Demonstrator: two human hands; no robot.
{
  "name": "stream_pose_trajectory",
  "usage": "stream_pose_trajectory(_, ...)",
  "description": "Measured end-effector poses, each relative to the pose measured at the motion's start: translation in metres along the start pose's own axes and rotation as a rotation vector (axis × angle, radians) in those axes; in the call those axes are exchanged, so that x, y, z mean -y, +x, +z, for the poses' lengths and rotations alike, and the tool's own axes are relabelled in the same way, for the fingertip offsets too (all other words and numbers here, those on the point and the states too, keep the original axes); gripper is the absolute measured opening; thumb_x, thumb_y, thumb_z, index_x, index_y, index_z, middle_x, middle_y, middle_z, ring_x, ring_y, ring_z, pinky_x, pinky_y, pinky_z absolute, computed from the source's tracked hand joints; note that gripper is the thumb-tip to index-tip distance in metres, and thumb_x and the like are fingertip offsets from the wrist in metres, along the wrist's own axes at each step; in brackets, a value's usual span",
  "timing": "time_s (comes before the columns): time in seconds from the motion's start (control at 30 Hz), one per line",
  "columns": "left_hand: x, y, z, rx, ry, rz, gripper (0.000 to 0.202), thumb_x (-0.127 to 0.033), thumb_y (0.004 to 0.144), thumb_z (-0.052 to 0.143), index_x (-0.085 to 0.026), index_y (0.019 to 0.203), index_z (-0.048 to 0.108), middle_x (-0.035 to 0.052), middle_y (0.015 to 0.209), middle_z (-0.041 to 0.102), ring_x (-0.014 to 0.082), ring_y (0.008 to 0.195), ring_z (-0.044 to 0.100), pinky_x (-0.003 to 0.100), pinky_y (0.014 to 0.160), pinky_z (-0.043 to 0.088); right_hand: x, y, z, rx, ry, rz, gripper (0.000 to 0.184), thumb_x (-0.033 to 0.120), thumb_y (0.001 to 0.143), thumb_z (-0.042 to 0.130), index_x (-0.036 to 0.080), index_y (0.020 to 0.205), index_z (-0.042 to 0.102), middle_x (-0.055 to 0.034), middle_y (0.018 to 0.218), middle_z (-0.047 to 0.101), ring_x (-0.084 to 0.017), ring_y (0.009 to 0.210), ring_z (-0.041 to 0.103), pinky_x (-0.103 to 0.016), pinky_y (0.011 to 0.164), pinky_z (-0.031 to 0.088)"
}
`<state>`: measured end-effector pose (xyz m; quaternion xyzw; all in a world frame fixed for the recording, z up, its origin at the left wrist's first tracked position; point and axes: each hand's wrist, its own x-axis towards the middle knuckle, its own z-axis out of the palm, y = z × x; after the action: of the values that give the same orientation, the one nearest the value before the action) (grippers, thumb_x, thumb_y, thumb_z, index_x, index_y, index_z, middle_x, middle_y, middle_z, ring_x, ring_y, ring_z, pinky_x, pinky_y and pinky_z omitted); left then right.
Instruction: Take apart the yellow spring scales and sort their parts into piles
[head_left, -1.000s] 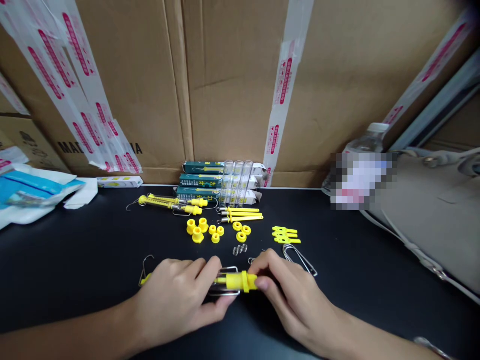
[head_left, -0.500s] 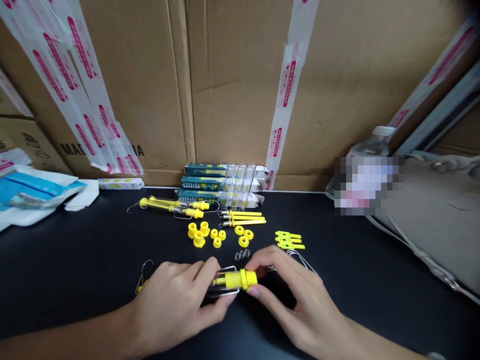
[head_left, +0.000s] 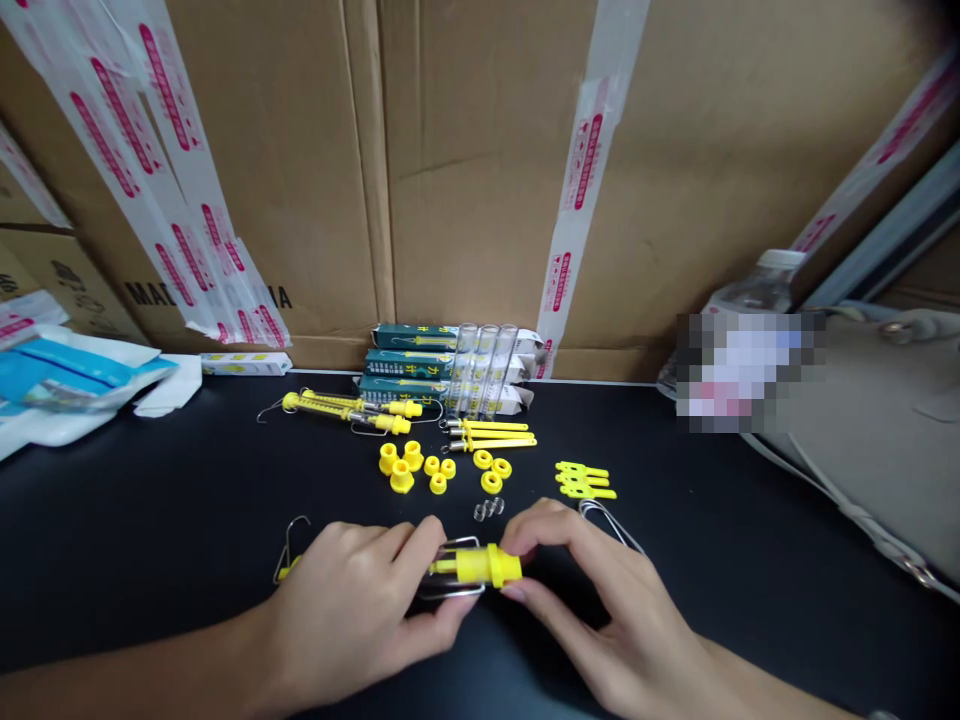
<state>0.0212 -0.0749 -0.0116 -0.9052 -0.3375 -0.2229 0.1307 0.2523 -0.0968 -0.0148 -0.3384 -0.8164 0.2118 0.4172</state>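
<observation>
My left hand (head_left: pixel 360 600) is wrapped round the clear tube of a yellow spring scale (head_left: pixel 469 567) lying near the table's front; a wire hook (head_left: pixel 289 548) sticks out to the left of the hand. My right hand (head_left: pixel 592 585) pinches the yellow end cap (head_left: pixel 501 567) of the same scale between thumb and fingers. Beyond my hands lie yellow caps (head_left: pixel 409 468), small yellow rings (head_left: pixel 491 470), yellow flat tabs (head_left: pixel 583 481), yellow rods (head_left: pixel 491 434), tiny clear rings (head_left: pixel 487 509) and two finished scales (head_left: pixel 345 408).
Three clear tubes (head_left: pixel 484 380) rest on stacked teal boxes (head_left: pixel 409 362) against taped cardboard cartons (head_left: pixel 465 170). A wire loop (head_left: pixel 611 525) lies by my right hand. White and blue bags (head_left: pixel 67 380) sit far left. A water bottle (head_left: pixel 757 300) and grey bag (head_left: pixel 885 420) stand right.
My right hand's fingers shifted slightly on the yellow cap, first drawing up and left, then closing on it again. The left hand kept its hold. The view drifted a little.
</observation>
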Motion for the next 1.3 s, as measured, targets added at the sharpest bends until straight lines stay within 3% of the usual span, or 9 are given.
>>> stream_pose_trajectory(0.17, -0.0003, -0.0002, -0.0012, 0.014, -0.006, -0.003, 0.019, -0.036, 0.093, 0.045, -0.020, 0.086, 0.053, -0.0030, 0.061, 0.064, 0.0201, 0.044, 0.065, 0.032, 0.040, 0.050, 0.0023, 0.0019, -0.0044, 0.038, -0.034, 0.019, 0.030, 0.022, 0.090, 0.065, 0.025, 0.116, 0.049, -0.0034, 0.101, 0.064, -0.017, 0.089, 0.064, -0.027, 0.079, 0.055)
stream_pose_trajectory(0.3, -0.0002, -0.0001, -0.0003, 0.009, -0.008, -0.001, 0.019, -0.037, 0.092, 0.047, -0.021, 0.085, 0.052, -0.0032, 0.059, 0.064, 0.0202, 0.044, 0.064, 0.032, 0.040, 0.050, 0.0017, 0.0017, -0.0032, 0.050, -0.091, 0.095, 0.002, 0.024, 0.098, 0.053, 0.025, 0.098, 0.054, 0.0023, 0.080, 0.063, -0.013, 0.068, 0.063, -0.022, 0.063, 0.052)
stream_pose_trajectory(0.37, -0.0003, 0.0001, 0.0005, -0.001, -0.001, -0.002, 0.018, -0.037, 0.092, 0.047, -0.021, 0.085, 0.052, -0.0032, 0.059, 0.063, 0.0207, 0.043, 0.064, 0.033, 0.039, 0.050, 0.0014, 0.0009, -0.0015, 0.051, -0.090, 0.083, 0.008, 0.022, 0.098, 0.053, 0.024, 0.090, 0.054, 0.0036, 0.075, 0.063, -0.011, 0.063, 0.062, -0.020, 0.059, 0.050)
stream_pose_trajectory(0.43, -0.0008, 0.0001, 0.0010, -0.015, 0.015, -0.009, 0.018, -0.036, 0.092, 0.046, -0.020, 0.087, 0.052, -0.0033, 0.058, 0.064, 0.0212, 0.043, 0.064, 0.034, 0.039, 0.050, 0.0016, 0.0001, -0.0005, 0.023, -0.075, 0.039, 0.006, 0.019, 0.097, 0.055, 0.024, 0.098, 0.054, 0.0019, 0.082, 0.066, -0.012, 0.069, 0.066, -0.020, 0.064, 0.052)
stream_pose_trajectory(0.57, -0.0020, -0.0009, 0.0011, -0.002, 0.037, -0.020, 0.017, -0.037, 0.090, 0.048, -0.021, 0.088, 0.053, -0.0045, 0.058, 0.063, 0.0216, 0.042, 0.063, 0.035, 0.037, 0.048, 0.0016, -0.0001, -0.0017, 0.024, -0.039, -0.022, 0.022, 0.013, 0.091, 0.061, 0.023, 0.110, 0.054, -0.0021, 0.093, 0.068, -0.014, 0.082, 0.068, -0.021, 0.075, 0.055)
stream_pose_trajectory(0.77, -0.0012, -0.0011, 0.0021, -0.019, 0.010, -0.008, 0.021, -0.038, 0.093, 0.043, -0.021, 0.086, 0.052, -0.0043, 0.059, 0.063, 0.0201, 0.044, 0.064, 0.033, 0.039, 0.047, -0.0033, 0.0016, -0.0015, -0.004, 0.092, -0.043, 0.019, 0.005, 0.092, 0.056, 0.023, 0.099, 0.054, -0.0011, 0.093, 0.065, -0.012, 0.082, 0.065, -0.019, 0.075, 0.053)
stream_pose_trajectory(0.97, -0.0010, 0.0010, 0.0008, -0.015, -0.006, -0.010, 0.021, -0.038, 0.093, 0.043, -0.021, 0.084, 0.052, -0.0051, 0.058, 0.063, 0.0194, 0.043, 0.063, 0.033, 0.038, 0.045, -0.0048, 0.0039, -0.0026, 0.016, 0.013, -0.008, 0.029, 0.007, 0.090, 0.062, 0.024, 0.113, 0.056, -0.0013, 0.102, 0.068, -0.013, 0.092, 0.067, -0.019, 0.082, 0.053)
stream_pose_trajectory(1.3, -0.0001, -0.0001, 0.0031, -0.001, 0.010, -0.060, 0.017, -0.036, 0.091, 0.047, -0.021, 0.084, 0.052, -0.0040, 0.058, 0.063, 0.0209, 0.043, 0.064, 0.033, 0.039, 0.048, -0.0026, 0.0029, -0.0018, -0.049, 0.087, -0.037, 0.024, 0.005, 0.088, 0.063, 0.022, 0.105, 0.059, -0.0011, 0.093, 0.069, -0.013, 0.085, 0.068, -0.021, 0.076, 0.055)
